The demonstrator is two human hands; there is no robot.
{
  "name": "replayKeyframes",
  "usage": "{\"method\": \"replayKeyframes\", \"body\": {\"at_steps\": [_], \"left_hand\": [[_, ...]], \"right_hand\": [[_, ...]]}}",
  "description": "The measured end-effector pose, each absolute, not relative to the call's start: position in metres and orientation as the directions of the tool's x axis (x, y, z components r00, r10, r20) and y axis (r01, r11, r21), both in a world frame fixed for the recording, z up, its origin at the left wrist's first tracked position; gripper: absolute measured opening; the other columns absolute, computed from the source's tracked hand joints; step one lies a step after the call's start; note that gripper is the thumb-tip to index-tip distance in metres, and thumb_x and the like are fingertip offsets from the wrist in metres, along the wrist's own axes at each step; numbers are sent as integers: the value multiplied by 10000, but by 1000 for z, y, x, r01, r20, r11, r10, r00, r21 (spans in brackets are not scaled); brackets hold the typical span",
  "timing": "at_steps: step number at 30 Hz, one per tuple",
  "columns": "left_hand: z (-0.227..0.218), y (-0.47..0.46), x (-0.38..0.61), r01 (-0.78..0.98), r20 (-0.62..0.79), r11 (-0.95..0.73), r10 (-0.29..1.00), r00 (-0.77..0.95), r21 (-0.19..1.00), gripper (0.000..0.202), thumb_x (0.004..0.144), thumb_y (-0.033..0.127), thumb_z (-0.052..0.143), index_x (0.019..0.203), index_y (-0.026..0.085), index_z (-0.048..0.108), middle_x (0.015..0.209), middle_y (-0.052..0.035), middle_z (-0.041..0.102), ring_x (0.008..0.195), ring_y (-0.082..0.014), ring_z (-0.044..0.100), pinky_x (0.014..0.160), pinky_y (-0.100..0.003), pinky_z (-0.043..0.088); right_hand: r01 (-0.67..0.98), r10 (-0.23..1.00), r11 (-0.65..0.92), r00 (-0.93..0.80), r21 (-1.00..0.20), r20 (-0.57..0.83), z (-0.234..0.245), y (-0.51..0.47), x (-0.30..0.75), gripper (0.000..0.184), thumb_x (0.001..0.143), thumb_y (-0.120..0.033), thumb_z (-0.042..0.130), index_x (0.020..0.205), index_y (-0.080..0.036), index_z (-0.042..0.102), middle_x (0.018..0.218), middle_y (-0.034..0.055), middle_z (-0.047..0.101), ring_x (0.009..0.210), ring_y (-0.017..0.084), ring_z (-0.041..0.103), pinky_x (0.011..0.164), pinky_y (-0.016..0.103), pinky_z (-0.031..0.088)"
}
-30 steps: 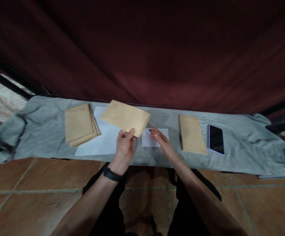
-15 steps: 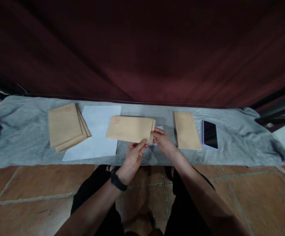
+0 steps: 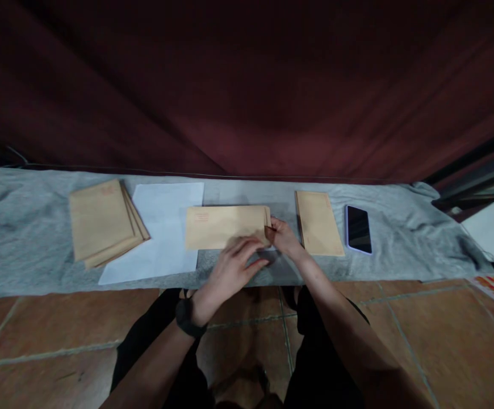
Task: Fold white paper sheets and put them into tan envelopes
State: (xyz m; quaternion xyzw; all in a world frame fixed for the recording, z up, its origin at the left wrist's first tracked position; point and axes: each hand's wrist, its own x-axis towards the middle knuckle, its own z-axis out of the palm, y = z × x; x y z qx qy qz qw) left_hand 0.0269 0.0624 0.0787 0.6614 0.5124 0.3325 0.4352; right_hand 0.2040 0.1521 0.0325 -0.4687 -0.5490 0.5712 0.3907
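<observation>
A tan paper envelope (image 3: pixel 225 224) with red print at its upper left lies lengthwise in front of me, its left end over the edge of a white paper sheet (image 3: pixel 162 233). My right hand (image 3: pixel 283 236) pinches the envelope's right end. Over its lower edge lies my left hand (image 3: pixel 236 264), with the thumb apart from the fingers and nothing gripped. A sliver of white paper shows under the envelope near my right fingers.
Left on the grey cloth (image 3: pixel 404 238) is a fanned pile of envelopes (image 3: pixel 102 221), partly over the white sheet. A neat envelope stack (image 3: pixel 319 224) and a phone (image 3: pixel 358 229) lie on the right. Behind hangs a dark red curtain (image 3: pixel 247 113).
My left hand has let go of the envelope's lower right edge and opened. The envelope has come down slightly and lies straighter. My right hand keeps its pinch.
</observation>
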Motion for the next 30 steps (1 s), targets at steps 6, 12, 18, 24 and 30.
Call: {"method": "replayKeyframes", "body": {"at_steps": [6, 12, 18, 24, 30], "left_hand": [[84, 99, -12, 910, 165, -347, 935, 315, 227, 1110, 744, 619, 783, 1624, 219, 238, 1720, -180, 73, 1578, -420, 43, 1241, -660, 52], [66, 95, -5, 880, 85, -447, 894, 439, 159, 1235, 659, 628, 837, 1637, 256, 181, 1701, -202, 164, 1567, -425, 126, 1230, -672, 8], [72, 95, -1, 870, 112, -448, 894, 434, 205, 1215, 675, 537, 832, 1640, 247, 155, 1609, -213, 343, 1507, -405, 295, 1234, -666, 62], [72, 95, 0, 866, 174, -467, 881, 440, 180, 1137, 718, 489, 791, 1637, 228, 175, 1514, -208, 442, 1441, -389, 386, 1239, -649, 76], [71, 94, 6, 862, 236, -485, 864, 445, 151, 1064, 734, 449, 788, 1620, 221, 245, 1550, -218, 397, 1454, -408, 361, 1231, -674, 73]], "right_hand": [[12, 921, -176, -351, -984, -168, 35, 149, 219, 207, 721, -307, 664, 904, -225, 715, 806, -49, 740, 726, 155, 661, 687, 257, 510], [12, 904, -170, -397, -985, -160, 36, 147, 227, 207, 742, -302, 654, 923, -224, 716, 832, -35, 743, 751, 162, 673, 727, 271, 512], [20, 904, -180, -391, -983, -173, 35, 149, 231, 191, 735, -266, 663, 918, -222, 701, 831, -28, 752, 755, 169, 690, 726, 269, 531], [326, 985, -40, -144, -945, -92, 32, 144, 230, 220, 781, -274, 663, 996, -235, 633, 842, -12, 720, 749, 169, 661, 686, 275, 522], [408, 974, 212, -12, -888, 227, 55, 130, 230, 182, 875, -362, 616, 984, -229, 675, 952, 42, 717, 879, 195, 668, 836, 323, 527]]}}
